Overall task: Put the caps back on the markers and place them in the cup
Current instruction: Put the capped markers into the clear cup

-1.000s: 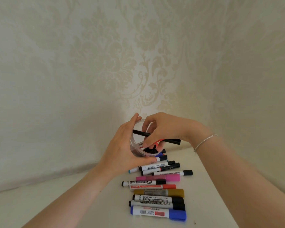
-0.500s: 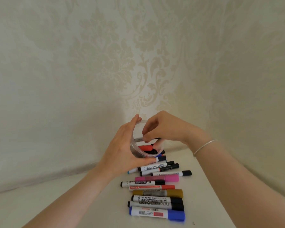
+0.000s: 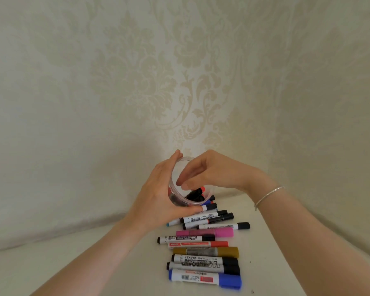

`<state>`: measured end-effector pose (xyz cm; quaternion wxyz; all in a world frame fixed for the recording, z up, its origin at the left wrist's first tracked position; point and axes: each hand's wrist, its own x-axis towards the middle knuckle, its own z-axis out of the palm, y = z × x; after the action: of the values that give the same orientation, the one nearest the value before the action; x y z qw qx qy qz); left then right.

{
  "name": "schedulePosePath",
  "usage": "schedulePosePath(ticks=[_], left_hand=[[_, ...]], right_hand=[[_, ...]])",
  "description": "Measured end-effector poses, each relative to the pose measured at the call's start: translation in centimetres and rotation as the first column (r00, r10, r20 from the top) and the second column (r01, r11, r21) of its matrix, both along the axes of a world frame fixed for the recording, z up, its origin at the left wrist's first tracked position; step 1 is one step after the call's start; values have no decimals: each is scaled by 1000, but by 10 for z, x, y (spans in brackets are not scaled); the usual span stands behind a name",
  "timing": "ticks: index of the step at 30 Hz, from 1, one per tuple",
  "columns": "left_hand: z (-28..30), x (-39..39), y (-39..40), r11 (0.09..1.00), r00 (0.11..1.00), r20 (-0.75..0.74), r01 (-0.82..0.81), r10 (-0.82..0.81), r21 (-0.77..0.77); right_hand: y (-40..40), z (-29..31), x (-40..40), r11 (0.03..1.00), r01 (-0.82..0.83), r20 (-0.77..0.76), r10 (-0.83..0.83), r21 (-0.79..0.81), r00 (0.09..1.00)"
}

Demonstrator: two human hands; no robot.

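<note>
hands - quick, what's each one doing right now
Left hand: holding the clear cup, fingers curled round it.
Right hand: open over the cup's mouth, holding nothing.

cup (image 3: 181, 201): 1 | hands: 2 | bracelet (image 3: 269, 194): 1

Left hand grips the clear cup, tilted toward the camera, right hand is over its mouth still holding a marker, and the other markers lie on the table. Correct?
Not quite. The head view shows the right hand holding nothing, fingers loose over the cup. The rest stands: left hand grips it, tilted; markers lie on the table.
</note>
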<state>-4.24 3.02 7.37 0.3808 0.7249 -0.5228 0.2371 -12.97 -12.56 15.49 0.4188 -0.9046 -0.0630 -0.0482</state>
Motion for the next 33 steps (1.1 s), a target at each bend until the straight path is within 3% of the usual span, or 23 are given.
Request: schedulePosePath(ticks=[5, 6, 8, 10, 11, 12, 14, 15, 17, 20, 26, 33], left_hand=[[1, -1, -1, 1000, 1000, 9, -9, 9, 9], [1, -1, 0, 1000, 1000, 17, -10, 10, 10], [1, 0, 3, 1000, 1000, 16, -18, 18, 0], [1, 0, 7, 999, 999, 15, -34, 34, -14], [1, 0, 9, 999, 999, 18, -39, 40, -16], [1, 0, 10, 999, 999, 23, -44, 44, -16], [1, 0, 12, 998, 998, 30, -54, 54, -14], [0, 0, 13, 998, 998, 34, -61, 61, -14], [0, 0, 12, 997, 996, 49, -70, 70, -13], [2, -1, 11, 998, 996, 70, -56, 56, -9], [3, -4, 9, 999, 989, 141, -38, 34, 25], [6, -7, 4, 1000, 992, 124, 1, -2, 8]], right_hand=[[7, -6, 4, 968, 20, 22, -15, -250, 1000], [6, -4, 2, 981, 12, 42, -4, -193, 999], [1, 2, -4, 993, 6, 138, -22, 116, 990], [-12, 3, -6, 877, 60, 233, -191, 476, 953], [-23, -3, -1, 832, 127, 233, -293, 540, 927], [-32, -11, 4, 837, 222, 210, -366, 500, 906], [-45, -37, 15, 943, 329, 78, -331, 43, 940], [-50, -53, 20, 944, 266, -68, -284, -196, 956], [-52, -82, 24, 891, 139, -286, -282, -433, 916], [-51, -112, 27, 826, 150, -244, -326, -543, 913], [-59, -128, 38, 791, 143, -242, -346, -595, 907], [-61, -136, 41, 759, 133, -245, -363, -637, 899]])
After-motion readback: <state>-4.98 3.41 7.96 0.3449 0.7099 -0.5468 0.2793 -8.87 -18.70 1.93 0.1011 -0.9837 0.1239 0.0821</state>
